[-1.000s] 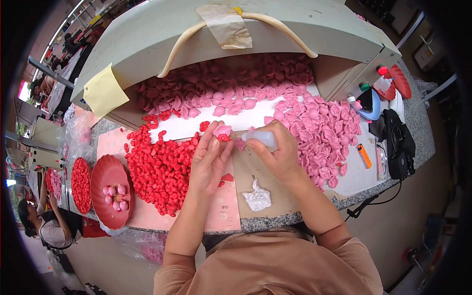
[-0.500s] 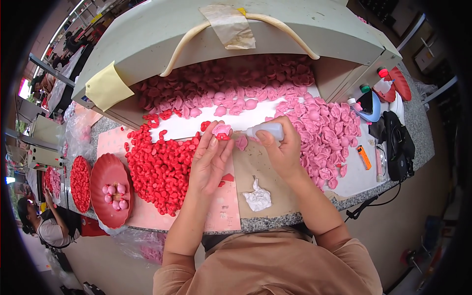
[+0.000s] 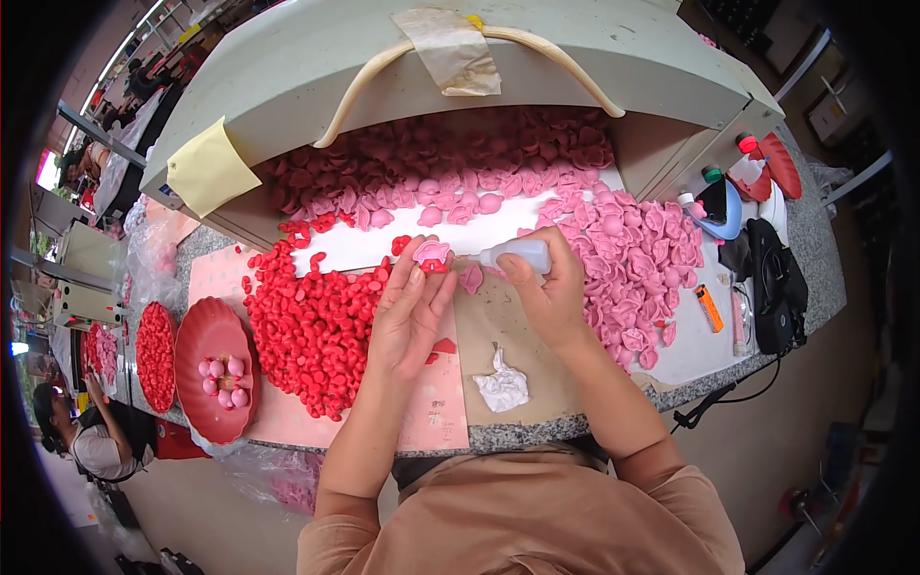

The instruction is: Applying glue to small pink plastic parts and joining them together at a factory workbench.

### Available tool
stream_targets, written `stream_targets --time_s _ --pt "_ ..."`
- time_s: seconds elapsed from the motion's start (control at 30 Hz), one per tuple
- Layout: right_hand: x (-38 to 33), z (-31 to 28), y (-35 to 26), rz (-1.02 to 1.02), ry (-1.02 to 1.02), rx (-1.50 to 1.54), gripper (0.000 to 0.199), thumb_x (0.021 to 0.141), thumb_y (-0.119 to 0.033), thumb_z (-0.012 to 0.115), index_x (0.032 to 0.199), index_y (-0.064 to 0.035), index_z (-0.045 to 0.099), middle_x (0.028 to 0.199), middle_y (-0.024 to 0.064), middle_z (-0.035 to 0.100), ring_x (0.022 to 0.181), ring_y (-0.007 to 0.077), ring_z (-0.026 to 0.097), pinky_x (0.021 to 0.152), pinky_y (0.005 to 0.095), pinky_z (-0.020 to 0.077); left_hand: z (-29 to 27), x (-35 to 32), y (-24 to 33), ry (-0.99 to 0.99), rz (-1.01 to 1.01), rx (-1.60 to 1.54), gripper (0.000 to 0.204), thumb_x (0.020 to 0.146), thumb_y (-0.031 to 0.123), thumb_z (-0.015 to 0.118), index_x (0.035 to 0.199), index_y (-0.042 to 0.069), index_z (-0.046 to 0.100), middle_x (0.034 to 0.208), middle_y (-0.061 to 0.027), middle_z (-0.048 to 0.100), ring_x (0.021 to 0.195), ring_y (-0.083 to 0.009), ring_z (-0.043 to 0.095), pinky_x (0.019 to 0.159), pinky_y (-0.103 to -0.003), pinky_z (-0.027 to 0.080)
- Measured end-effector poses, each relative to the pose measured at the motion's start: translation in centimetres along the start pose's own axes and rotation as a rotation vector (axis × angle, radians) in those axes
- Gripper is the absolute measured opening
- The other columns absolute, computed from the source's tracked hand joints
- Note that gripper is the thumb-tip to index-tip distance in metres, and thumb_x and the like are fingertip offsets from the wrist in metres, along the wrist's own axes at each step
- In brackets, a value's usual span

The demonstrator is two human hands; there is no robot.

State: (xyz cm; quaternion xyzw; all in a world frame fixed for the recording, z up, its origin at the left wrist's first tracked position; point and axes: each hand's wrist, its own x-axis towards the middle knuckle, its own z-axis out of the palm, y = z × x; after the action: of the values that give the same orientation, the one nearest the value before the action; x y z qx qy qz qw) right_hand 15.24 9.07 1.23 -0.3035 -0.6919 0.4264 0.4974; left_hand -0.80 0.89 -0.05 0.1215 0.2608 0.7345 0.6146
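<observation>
Between the fingertips of my left hand is a small pink shell-shaped piece with red parts at its lower edge. My right hand is wrapped round a pale translucent squeeze bottle, which lies on its side with its thin nozzle toward the pink piece. I cannot tell whether the nozzle touches it. A loose pink petal piece lies just below the nozzle. Beside my left hand spreads a heap of small glossy red pieces. Right of my right hand lies a heap of pink petal pieces.
A grey hood arches over more pink pieces at the back. Left stand a red scalloped dish with pink balls and a dish of red pieces. Crumpled tissue, an orange lighter and a black bag lie nearby. A person sits far left.
</observation>
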Motion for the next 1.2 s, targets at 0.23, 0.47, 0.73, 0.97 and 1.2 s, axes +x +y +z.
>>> stream_targets --time_s 0.23,0.47,0.73,0.97,1.2 --pt "-0.2 0.2 -0.1 0.042 -0.005 0.075 0.024 0.087 -0.022 0.063 0.089 -0.0022 0.049 0.080 0.0025 0.056 0.071 0.0063 0.051 0.062 0.0214 0.0428 0.0 -0.1 0.1 -0.002 -0.001 -0.016 0.045 0.093 0.009 0.048 0.136 0.006 0.034 0.133 -0.0087 0.043 0.119 -0.0208 0.046 0.105 -0.035 0.037" --pt "-0.2 0.6 -0.2 0.107 0.041 0.295 0.022 0.090 -0.022 0.059 0.094 -0.0035 0.047 0.085 0.0016 0.056 0.074 0.0050 0.050 0.063 0.0193 0.0430 -0.1 -0.1 0.0 -0.043 0.011 0.082 0.044 0.093 0.012 0.048 0.135 0.006 0.036 0.132 -0.0073 0.044 0.118 -0.0210 0.047 0.104 -0.037 0.038" --pt "-0.1 0.8 -0.2 0.211 0.041 0.407 0.020 0.091 -0.022 0.057 0.091 -0.0050 0.046 0.084 0.0017 0.055 0.071 0.0058 0.050 0.061 0.0204 0.0437 -0.1 -0.2 -0.3 -0.099 -0.054 0.016 0.044 0.096 0.022 0.044 0.134 0.002 0.036 0.123 -0.0101 0.050 0.114 -0.0234 0.050 0.104 -0.046 0.036" --pt "-0.4 1.0 0.4 0.214 -0.019 0.371 0.019 0.090 -0.020 0.058 0.090 -0.0050 0.046 0.079 0.0000 0.052 0.067 0.0044 0.044 0.059 0.0195 0.0378 0.1 -0.2 -0.4 -0.096 -0.067 0.015 0.044 0.096 0.024 0.043 0.133 0.001 0.036 0.123 -0.0114 0.050 0.114 -0.0246 0.049 0.105 -0.046 0.035" --pt "-0.2 1.2 0.3 0.206 -0.012 0.378 0.021 0.090 -0.021 0.058 0.090 -0.0046 0.045 0.078 -0.0004 0.051 0.067 0.0042 0.044 0.059 0.0194 0.0377 -0.4 0.0 -0.4 -0.099 -0.074 0.011 0.045 0.096 0.024 0.043 0.134 0.001 0.035 0.124 -0.0120 0.050 0.113 -0.0247 0.050 0.106 -0.045 0.034"
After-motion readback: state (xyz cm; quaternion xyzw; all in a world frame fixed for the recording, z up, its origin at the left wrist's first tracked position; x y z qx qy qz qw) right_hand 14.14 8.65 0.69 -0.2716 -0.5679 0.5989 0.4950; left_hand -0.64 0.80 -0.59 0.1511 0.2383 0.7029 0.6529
